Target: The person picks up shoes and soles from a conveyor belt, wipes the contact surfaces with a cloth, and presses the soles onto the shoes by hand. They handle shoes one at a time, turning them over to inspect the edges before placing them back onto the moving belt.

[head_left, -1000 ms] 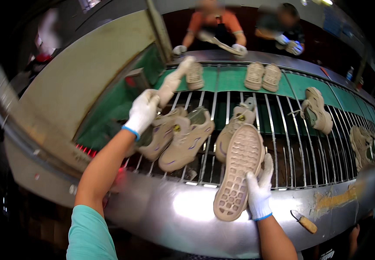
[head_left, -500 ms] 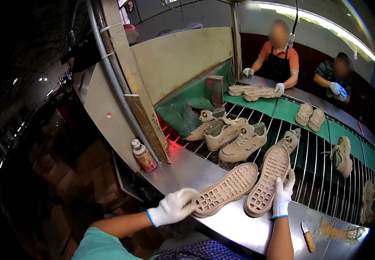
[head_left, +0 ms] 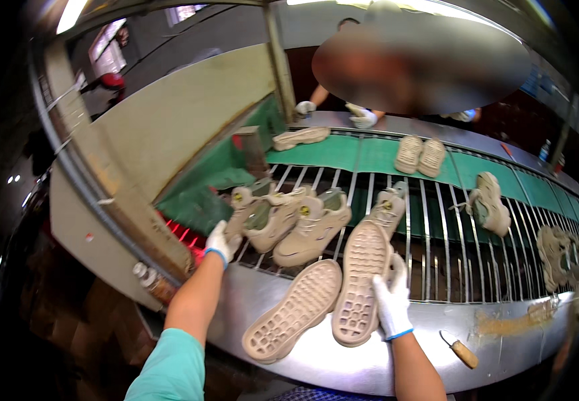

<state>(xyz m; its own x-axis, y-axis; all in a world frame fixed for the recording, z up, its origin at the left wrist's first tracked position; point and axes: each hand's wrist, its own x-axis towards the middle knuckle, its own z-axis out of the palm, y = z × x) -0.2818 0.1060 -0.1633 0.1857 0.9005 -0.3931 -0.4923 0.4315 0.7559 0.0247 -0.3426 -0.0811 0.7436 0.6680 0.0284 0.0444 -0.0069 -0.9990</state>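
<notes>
My right hand (head_left: 391, 302), in a white glove, grips the right edge of a beige shoe sole (head_left: 362, 284) that lies tread-up, half on the metal ledge (head_left: 343, 364) and half on the bar rack (head_left: 436, 260). A second sole (head_left: 295, 311) lies tread-up just left of it, untouched. My left hand (head_left: 222, 241), also gloved, reaches up to the rack's left end and closes on the toe of a beige shoe (head_left: 248, 212). Beside it sit two more beige shoes (head_left: 313, 226) and another (head_left: 386, 202).
Beyond the rack, a green conveyor belt (head_left: 370, 155) carries a pair of soles (head_left: 420, 155) and a single one (head_left: 301, 138). A co-worker's gloved hands (head_left: 362, 117) rest at the far side. A wooden-handled knife (head_left: 461, 350) lies on the ledge and a bottle (head_left: 153, 282) stands at left.
My left hand let go of the second sole on the ledge and reached up to the shoes on the rack. My right hand stays on the first sole. The view swung right.
</notes>
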